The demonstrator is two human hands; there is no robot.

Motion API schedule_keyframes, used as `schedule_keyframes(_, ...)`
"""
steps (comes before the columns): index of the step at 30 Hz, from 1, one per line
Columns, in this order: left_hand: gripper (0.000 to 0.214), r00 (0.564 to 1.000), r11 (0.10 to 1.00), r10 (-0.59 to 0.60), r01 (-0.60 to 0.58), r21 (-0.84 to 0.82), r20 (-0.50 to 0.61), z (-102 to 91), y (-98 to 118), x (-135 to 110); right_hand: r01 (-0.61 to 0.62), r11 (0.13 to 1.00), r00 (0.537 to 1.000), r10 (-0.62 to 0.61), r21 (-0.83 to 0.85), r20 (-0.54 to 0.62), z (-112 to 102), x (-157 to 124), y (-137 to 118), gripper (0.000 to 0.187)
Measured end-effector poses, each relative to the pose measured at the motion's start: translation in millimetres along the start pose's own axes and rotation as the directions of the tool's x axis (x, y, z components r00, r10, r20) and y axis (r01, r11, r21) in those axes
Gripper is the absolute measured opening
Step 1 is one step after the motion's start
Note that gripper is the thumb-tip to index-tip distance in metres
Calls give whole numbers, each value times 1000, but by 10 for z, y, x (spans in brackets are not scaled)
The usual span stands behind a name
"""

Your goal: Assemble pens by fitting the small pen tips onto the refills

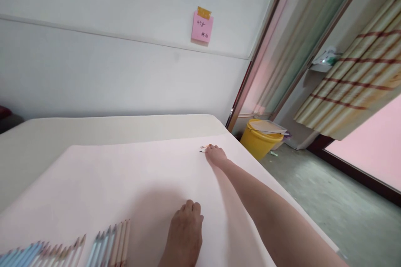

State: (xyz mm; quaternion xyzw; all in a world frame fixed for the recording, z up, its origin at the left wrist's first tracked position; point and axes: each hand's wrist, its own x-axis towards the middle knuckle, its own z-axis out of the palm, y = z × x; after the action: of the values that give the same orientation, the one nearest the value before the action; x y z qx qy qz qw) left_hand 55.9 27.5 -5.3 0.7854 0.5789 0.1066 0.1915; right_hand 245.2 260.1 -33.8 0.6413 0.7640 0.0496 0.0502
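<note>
My right hand stretches out to the far right part of a large white sheet. Its fingers are bent down over two small thin things: one has a dark pointed tip, and the other is pale with an orange end. My hand hides part of them, so their kind is unclear. Nearer to me, my left hand is above the sheet with its fingers curled in, and nothing sticks out of it. To its left lie rows of pencils, some beige, some light blue.
More blue pencils and pinkish ones lie at the lower left. The table borders a pale wall with a pink note taped on it. A yellow bucket stands on the floor beyond the table's right edge.
</note>
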Motion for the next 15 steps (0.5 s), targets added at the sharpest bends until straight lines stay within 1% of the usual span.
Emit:
schedule_keyframes(5, 31, 1000, 1000, -14, 14, -17, -12, 8, -8, -11, 71, 997, 995, -70, -6, 76, -100, -27, 69, 27)
schedule_keyframes(10, 28, 999, 998, -27, 25, -52, -39, -21, -11, -16, 133, 991, 978, -132, 8, 160, -196, -33, 124, 26)
schedule_keyframes(13, 25, 997, 994, -59, 53, -98, -56, -60, -13, -15, 126, 991, 973, -130, 32, 190, -244, -101, 83, 23)
schedule_keyframes(15, 23, 992, 984, -94, 80, -159, -82, -81, -20, -9, 108, 992, 974, -118, 61, 194, -270, -195, 8, 23)
